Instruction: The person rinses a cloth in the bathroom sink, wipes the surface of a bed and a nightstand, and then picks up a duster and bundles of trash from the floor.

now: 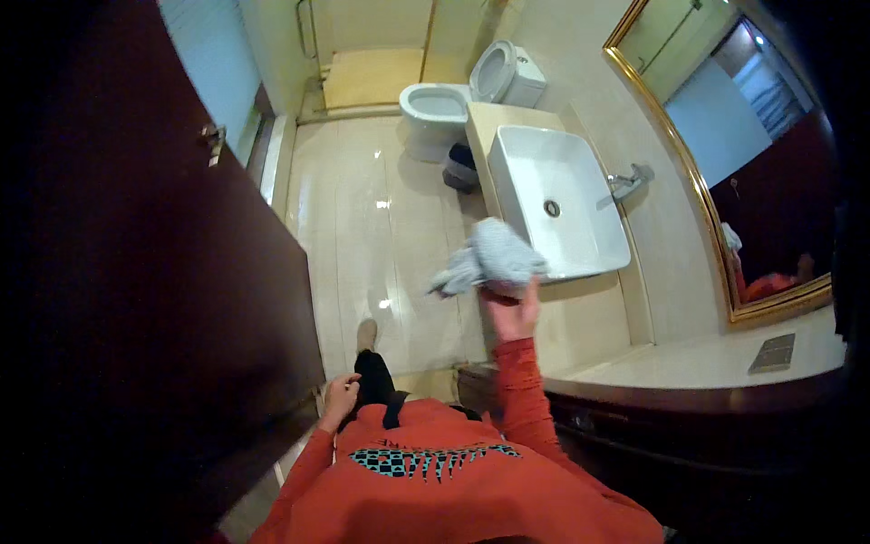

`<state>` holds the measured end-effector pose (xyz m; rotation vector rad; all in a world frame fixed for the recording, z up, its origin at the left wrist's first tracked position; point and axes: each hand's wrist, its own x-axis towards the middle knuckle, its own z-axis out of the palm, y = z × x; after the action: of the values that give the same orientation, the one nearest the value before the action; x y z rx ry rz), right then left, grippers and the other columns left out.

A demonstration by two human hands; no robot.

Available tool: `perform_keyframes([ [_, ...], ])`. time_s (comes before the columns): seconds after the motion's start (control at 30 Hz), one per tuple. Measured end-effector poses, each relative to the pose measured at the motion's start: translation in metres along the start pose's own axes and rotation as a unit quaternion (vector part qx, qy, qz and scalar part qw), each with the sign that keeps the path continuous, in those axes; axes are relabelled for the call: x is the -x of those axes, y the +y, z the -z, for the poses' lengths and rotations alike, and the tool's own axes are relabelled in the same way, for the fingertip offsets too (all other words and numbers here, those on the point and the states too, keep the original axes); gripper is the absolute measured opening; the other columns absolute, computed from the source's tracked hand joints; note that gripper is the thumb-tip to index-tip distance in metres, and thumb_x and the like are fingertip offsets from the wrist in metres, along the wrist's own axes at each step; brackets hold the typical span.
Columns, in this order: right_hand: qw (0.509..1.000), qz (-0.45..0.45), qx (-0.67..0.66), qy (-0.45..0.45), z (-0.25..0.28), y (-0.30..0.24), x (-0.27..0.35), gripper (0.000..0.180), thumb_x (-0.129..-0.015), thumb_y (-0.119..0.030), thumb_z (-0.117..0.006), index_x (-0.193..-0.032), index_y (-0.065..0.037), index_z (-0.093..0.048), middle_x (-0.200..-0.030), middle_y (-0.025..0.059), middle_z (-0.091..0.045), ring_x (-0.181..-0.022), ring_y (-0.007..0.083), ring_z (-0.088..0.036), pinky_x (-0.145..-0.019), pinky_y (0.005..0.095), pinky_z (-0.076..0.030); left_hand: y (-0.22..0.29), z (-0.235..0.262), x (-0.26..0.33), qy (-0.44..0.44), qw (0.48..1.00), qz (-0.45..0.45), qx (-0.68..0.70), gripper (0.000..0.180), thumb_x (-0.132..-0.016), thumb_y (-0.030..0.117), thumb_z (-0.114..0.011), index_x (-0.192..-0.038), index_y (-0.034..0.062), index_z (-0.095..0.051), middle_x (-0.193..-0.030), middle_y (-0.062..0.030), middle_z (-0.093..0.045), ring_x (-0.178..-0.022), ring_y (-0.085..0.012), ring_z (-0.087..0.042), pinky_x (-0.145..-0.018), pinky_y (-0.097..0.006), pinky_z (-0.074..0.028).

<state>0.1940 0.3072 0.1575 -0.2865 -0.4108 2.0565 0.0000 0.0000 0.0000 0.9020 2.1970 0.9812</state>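
Beside the white basin [560,201], the right hand [513,313] is clutching a grey cloth [494,257]; bunching it tighter should prevent trailing. The left hand [341,399] is hanging loosely curled, holding nothing.

Sink [562,195] is sitting on the surface [589,317], tap [630,181] to its right, mirror [734,154] hanging further right. Toilet [453,100] is standing behind the sink, door [136,272] lying left of the floor [381,245]. Right hand [512,313] is gripping a cloth [489,258] at the sink's near-left corner.

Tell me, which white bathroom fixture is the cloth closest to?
The rectangular sink; the grey cloth in the right hand overlaps its near corner, while the toilet stands farther off.
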Motion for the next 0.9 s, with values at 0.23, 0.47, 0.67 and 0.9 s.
perform_keyframes([
  [0.23,0.942,0.195,-0.012,0.273,0.027,-0.113,-0.105,0.071,-0.081,-0.046,-0.060,-0.130,-0.004,-0.031,-0.131,0.0143,-0.036,-0.117,0.0358,-0.036,-0.098,0.0518,-0.033,0.012,0.064,-0.146,-0.111,0.983,0.094,0.108,0.024,-0.083,0.010,-0.053,-0.105,0.0031,-0.061,-0.089,-0.0082,-0.065,-0.068,-0.0135,-0.060,-0.060,-0.026,-0.048],
  [0.47,0.919,0.079,0.049,0.383,0.146,-0.188,-0.133,0.026,-0.091,-0.035,-0.048,-0.094,-0.009,-0.044,-0.099,0.0120,-0.057,-0.088,0.0276,-0.057,-0.070,0.0361,-0.049,0.030,0.078,-0.273,-0.137,0.986,0.061,0.076,0.024,-0.083,0.009,-0.052,-0.104,0.0016,-0.061,-0.089,-0.0085,-0.064,-0.064,-0.0129,-0.061,-0.053,-0.026,-0.047],
  [0.67,0.925,0.157,0.093,0.334,0.138,-0.296,-0.222,0.034,-0.092,-0.040,-0.045,-0.094,-0.007,-0.049,-0.096,0.0127,-0.061,-0.085,0.0265,-0.059,-0.065,0.0371,-0.051,0.069,0.039,-0.335,-0.194,0.978,0.059,0.052,0.025,-0.084,0.014,-0.053,-0.105,0.0022,-0.060,-0.087,-0.0083,-0.064,-0.061,-0.0148,-0.061,-0.051,-0.026,-0.047],
  [0.9,0.867,0.165,0.171,0.439,0.110,-0.363,-0.308,0.072,-0.078,-0.071,-0.042,-0.102,-0.004,-0.048,-0.088,0.0097,-0.057,-0.076,0.0234,-0.057,-0.061,0.0332,-0.047,0.136,-0.009,-0.379,-0.208,0.970,0.087,0.091,0.025,-0.086,0.016,-0.053,-0.107,0.0034,-0.059,-0.089,-0.0076,-0.062,-0.062,-0.0129,-0.060,-0.053,-0.024,-0.046],
])
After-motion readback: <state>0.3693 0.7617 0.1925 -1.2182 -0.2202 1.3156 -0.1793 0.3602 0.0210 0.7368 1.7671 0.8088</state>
